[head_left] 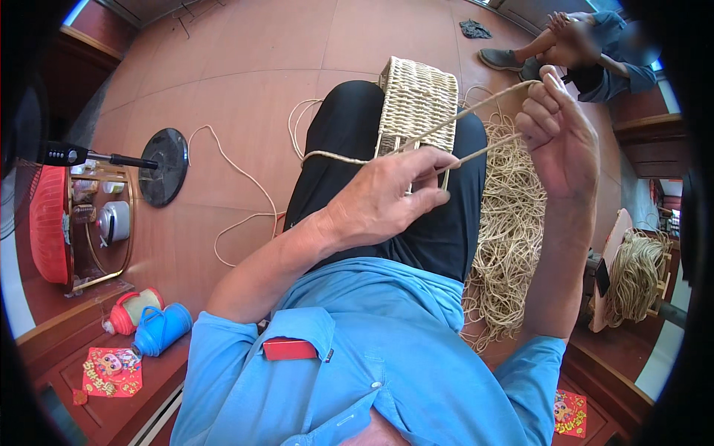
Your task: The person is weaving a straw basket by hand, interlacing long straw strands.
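Note:
A woven straw-coloured basket (419, 104) rests on my lap between my dark-trousered thighs, with bare stakes at its near edge. My left hand (390, 192) is closed at that edge, thumb and forefinger pinching the twisted cord (487, 151). What its other fingers touch is hidden. Raised to the right, my right hand (554, 130) grips a loop of the same cord, both strands running back toward the basket. Another stretch of cord (335, 156) crosses my left thigh and trails off to the left.
A big heap of loose cord (513, 238) lies on the floor by my right leg. A fan stand's round base (163, 167) is at left, near red and blue flasks (160, 329). Another person (595, 56) sits far right. Bundled cord (636, 275) hangs at right.

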### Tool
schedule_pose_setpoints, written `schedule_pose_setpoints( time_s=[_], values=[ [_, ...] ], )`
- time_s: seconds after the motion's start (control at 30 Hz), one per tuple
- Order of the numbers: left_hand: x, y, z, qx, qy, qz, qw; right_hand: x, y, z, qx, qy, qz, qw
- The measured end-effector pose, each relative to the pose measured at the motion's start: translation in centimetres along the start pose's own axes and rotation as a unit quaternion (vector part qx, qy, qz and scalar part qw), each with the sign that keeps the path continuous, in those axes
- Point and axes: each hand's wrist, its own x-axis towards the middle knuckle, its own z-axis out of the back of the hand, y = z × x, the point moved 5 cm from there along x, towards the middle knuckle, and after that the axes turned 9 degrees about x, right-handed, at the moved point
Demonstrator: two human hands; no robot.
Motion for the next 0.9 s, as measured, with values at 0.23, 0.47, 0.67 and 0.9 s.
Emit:
schedule_pose_setpoints(
  time_s=[0.23,0.47,0.67,0.9],
  values=[
    [-3.5,3.1,2.0,-0.235,-0.006,0.064,0.97,-1.3,-0.9,5.4,0.071,-0.084,-0.048,0.993],
    [-6.0,3.7,1.0,-0.247,-0.114,0.102,0.957,0.2,0.3,11.0,0.134,-0.145,0.034,0.98],
    [-5.6,1.4,-0.5,0.05,-0.126,-0.012,0.991,0.4,4.5,11.6,0.107,-0.161,-0.011,0.981],
    [-5.3,1.1,-3.3,0.222,-0.16,-0.14,0.952,-8.2,3.9,14.0,-0.391,-0.168,-0.005,0.905]
  ],
)
